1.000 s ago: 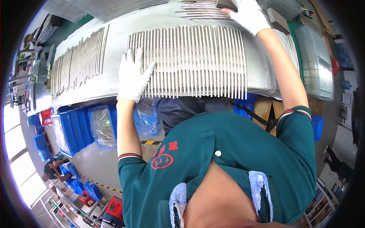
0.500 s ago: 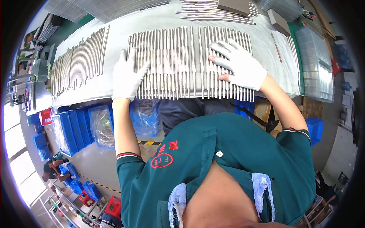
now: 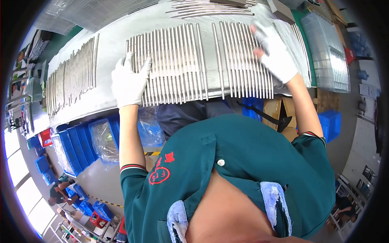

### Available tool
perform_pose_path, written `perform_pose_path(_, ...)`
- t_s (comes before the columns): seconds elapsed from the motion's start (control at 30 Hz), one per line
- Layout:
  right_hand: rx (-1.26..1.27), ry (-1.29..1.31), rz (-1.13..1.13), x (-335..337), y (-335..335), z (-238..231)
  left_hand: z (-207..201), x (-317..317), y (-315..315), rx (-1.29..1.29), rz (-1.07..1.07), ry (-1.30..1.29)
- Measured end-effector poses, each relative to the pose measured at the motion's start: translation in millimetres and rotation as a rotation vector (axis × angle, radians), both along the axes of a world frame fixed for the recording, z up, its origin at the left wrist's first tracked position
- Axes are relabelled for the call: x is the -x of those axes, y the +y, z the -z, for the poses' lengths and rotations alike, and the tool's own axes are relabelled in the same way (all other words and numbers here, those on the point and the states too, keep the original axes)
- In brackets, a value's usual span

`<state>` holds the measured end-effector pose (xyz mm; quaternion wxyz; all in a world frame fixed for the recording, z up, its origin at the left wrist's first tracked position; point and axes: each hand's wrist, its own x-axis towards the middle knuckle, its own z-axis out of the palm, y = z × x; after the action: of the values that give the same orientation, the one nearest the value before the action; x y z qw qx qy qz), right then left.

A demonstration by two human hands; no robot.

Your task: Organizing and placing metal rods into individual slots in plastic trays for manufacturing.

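Many slim silver metal rods lie side by side on the white-covered table in front of me. A wide left group (image 3: 174, 60) and a narrower right group (image 3: 245, 60) are parted by a gap, where a lone rod (image 3: 218, 60) stands off from both. My left hand (image 3: 129, 83), in a white glove, rests against the outer left edge of the left group, fingers apart. Over the right edge of the right group is my right hand (image 3: 278, 56), its fingers spread. That glove leaves the thumb tip and a fingertip bare. Neither hand grips a rod.
Another row of rods (image 3: 77, 69) lies on the table's left. More rods (image 3: 210, 11) lie at the back, near a grey block (image 3: 281, 11). Clear plastic trays (image 3: 326, 52) are stacked at right. Blue crates (image 3: 83, 141) stand below the table edge.
My right hand has moved right and away from me, off the middle of the right group. The gap between the two groups has widened. My left hand keeps to the left edge.
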<state>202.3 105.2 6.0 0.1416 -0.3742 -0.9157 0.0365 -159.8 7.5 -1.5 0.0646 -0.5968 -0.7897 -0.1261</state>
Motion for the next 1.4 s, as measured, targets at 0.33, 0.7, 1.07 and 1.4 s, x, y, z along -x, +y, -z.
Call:
perform_pose_path(0.33,0.028,0.540,0.370,-35.7,3.3,-21.0,0.5,-33.3,2.5,0.025,0.005,-0.025)
perform_pose_path(0.7,-0.049,0.634,0.401,-49.6,-5.7,-15.1,4.6,-12.2,3.7,-0.018,0.098,-0.353)
perform_pose_path(1.07,-0.084,0.742,0.549,-50.2,-21.7,-9.5,37.5,70.5,-12.1,-0.681,0.320,-2.226)
perform_pose_path(1.4,-0.004,0.586,0.343,-19.5,-19.6,0.3,45.1,75.9,-14.5,-0.621,0.413,-2.155)
